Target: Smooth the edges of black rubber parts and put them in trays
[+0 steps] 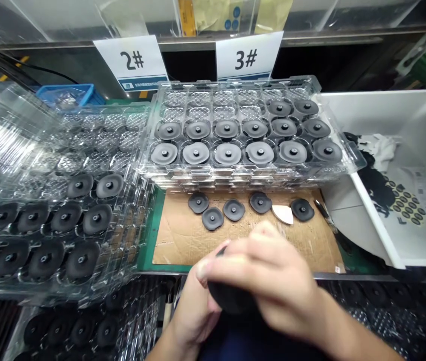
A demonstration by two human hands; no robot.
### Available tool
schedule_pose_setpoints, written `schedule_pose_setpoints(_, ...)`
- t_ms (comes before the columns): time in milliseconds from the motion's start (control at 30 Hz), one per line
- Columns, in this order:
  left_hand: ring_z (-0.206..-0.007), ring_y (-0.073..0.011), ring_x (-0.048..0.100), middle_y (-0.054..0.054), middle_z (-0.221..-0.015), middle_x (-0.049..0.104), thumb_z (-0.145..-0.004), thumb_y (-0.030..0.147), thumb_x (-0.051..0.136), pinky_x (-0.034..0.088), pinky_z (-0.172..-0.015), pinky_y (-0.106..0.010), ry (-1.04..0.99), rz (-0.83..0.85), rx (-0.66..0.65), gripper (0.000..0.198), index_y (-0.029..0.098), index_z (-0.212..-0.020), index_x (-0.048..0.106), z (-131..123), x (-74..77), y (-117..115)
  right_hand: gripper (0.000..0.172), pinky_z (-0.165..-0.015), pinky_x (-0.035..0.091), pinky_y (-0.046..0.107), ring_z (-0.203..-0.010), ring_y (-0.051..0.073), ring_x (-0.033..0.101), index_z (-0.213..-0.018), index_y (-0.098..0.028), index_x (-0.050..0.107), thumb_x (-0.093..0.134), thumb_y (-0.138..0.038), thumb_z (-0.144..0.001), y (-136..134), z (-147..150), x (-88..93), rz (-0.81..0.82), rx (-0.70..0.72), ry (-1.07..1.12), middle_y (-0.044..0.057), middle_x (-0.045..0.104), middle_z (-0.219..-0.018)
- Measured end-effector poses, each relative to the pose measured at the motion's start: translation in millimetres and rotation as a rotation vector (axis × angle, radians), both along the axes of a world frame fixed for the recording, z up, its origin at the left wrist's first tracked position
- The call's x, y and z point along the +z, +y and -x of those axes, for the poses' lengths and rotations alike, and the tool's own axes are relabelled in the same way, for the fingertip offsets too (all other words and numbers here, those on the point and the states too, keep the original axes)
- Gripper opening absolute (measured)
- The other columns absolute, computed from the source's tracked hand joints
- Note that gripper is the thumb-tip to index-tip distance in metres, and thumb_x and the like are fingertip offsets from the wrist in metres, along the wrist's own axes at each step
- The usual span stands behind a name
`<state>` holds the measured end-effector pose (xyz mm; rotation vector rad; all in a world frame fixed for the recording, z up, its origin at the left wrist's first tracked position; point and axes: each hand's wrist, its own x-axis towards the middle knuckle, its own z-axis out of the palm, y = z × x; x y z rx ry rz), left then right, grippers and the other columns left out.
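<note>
Head view: your left hand (192, 311) and right hand (276, 286) clamp one disc (231, 299). It sits past the counter (352, 276) edge, so a slip could drop it.

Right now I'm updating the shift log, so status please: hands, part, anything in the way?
Left hand and right hand both closed on one dark disc. Five loose discs and a white piece on the cardboard ahead, apart from hands.

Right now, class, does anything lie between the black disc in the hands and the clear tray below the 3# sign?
Yes. Between the held black disc and the clear tray, five loose discs and a white wedge lie on the cardboard.
</note>
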<state>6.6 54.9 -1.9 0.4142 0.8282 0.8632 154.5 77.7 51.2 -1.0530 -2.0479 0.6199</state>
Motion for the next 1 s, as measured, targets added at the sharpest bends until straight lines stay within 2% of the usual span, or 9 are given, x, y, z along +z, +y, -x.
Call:
schedule_pose_setpoints(133, -0.096, -0.0258, 0.062, -0.007, -0.112, 0.065, -0.048, 0.042, 0.078, 0.046, -0.088, -0.032, -0.15, 0.005, 0.055, 0.065, 0.024, -0.108, 0.061, 4.2, -0.6, 0.6, 0.026, -0.076, 0.042, 0.029, -0.088, 0.016, 0.059, -0.107, -0.027, 0.06, 0.043, -0.018, -0.089, -2.5, -27.6, -55.1, 0.376, -0.288, -0.031, 0.001, 0.066, -0.099)
schedule_pose_setpoints(233, -0.097, -0.0256, 0.062, -0.009, -0.113, 0.064, -0.053, 0.039, 0.076, 0.046, -0.088, -0.031, -0.208, 0.045, 0.075, 0.061, 0.022, -0.11, 0.061, 8.9, -1.8, 1.5, 0.023, -0.073, 0.045, 0.03, -0.083, 0.017, 0.061, -0.101, -0.026, 0.064, 0.048, -0.019, -0.086, -23.7, -32.8, -103.2, 0.499, -0.281, -0.113, 0.001, 0.068, -0.092)
schedule_pose_setpoints(333, -0.099, -0.0252, 0.061, -0.009, -0.116, 0.063, -0.056, 0.039, 0.075, 0.046, -0.088, -0.031, -0.222, 0.074, 0.064, 0.06, 0.023, -0.112, 0.06, 10.8, -2.9, 2.3, 0.019, -0.064, 0.048, 0.028, -0.072, 0.017, 0.062, -0.089, -0.023, 0.068, 0.051, -0.018, -0.083, -39.6, -29.0, -120.9, 0.535, -0.292, -0.126, 0.001, 0.068, -0.079)
schedule_pose_setpoints(400, -0.101, -0.025, 0.06, -0.008, -0.118, 0.062, -0.058, 0.038, 0.074, 0.046, -0.09, -0.031, -0.243, 0.08, 0.043, 0.058, 0.023, -0.112, 0.059, 9.2, -2.4, 2.7, 0.021, -0.064, 0.049, 0.028, -0.075, 0.017, 0.063, -0.094, -0.022, 0.067, 0.048, -0.021, -0.085, -38.3, -26.7, -105.6, 0.542, -0.349, -0.112, 0.003, 0.068, -0.084)
schedule_pose_setpoints(533, -0.101, -0.0221, 0.06, -0.007, -0.116, 0.063, -0.061, 0.032, 0.074, 0.046, -0.089, -0.028, -0.233, 0.073, 0.052, 0.056, 0.024, -0.114, 0.058, 2.3, 1.0, 0.7, 0.024, -0.075, 0.047, 0.026, -0.092, 0.016, 0.059, -0.108, -0.023, 0.06, 0.049, -0.023, -0.087, -22.3, -13.7, -36.3, 0.366, -0.483, 0.024, 0.003, 0.064, -0.105)
schedule_pose_setpoints(633, -0.108, -0.02, 0.055, -0.005, -0.114, 0.063, -0.065, 0.033, 0.071, 0.043, -0.092, -0.026, -0.175, 0.128, 0.077, 0.053, 0.027, -0.116, 0.056, 2.0, 1.3, -2.7, 0.025, -0.072, 0.045, 0.031, -0.078, 0.017, 0.059, -0.107, -0.014, 0.059, 0.047, -0.015, -0.084, -17.3, 4.6, 0.8, 0.08, -0.294, 0.09, 0.006, 0.067, -0.092)
schedule_pose_setpoints(767, -0.11, -0.0233, 0.054, -0.004, -0.116, 0.062, -0.066, 0.034, 0.07, 0.042, -0.094, -0.032, -0.102, 0.171, 0.088, 0.054, 0.032, -0.117, 0.054, 5.4, -3.5, -3.2, 0.022, -0.066, 0.042, 0.027, -0.071, 0.013, 0.057, -0.099, -0.017, 0.06, 0.047, -0.01, -0.082, -14.4, 14.8, 5.6, 0.245, -0.023, 0.011, 0.001, 0.066, -0.084)
schedule_pose_setpoints(933, -0.108, -0.0213, 0.055, -0.003, -0.111, 0.065, -0.066, 0.032, 0.07, 0.043, -0.093, -0.03, -0.088, 0.171, 0.103, 0.048, 0.03, -0.113, 0.058, -2.7, 0.0, 1.7, 0.024, -0.073, 0.039, 0.034, -0.076, 0.018, 0.056, -0.104, -0.012, 0.058, 0.042, -0.015, -0.086, -11.2, 13.8, 0.3, 0.123, -0.205, -0.01, 0.007, 0.065, -0.087)
schedule_pose_setpoints(1000, -0.106, -0.0195, 0.056, -0.001, -0.108, 0.066, -0.064, 0.024, 0.073, 0.044, -0.091, -0.027, -0.094, 0.172, 0.099, 0.048, 0.03, -0.109, 0.06, -3.9, 3.3, 3.8, 0.024, -0.071, 0.038, 0.032, -0.074, 0.017, 0.056, -0.104, -0.012, 0.057, 0.041, -0.014, -0.086, -15.3, 8.9, 2.3, 0.114, -0.147, 0.015, 0.007, 0.065, -0.087)
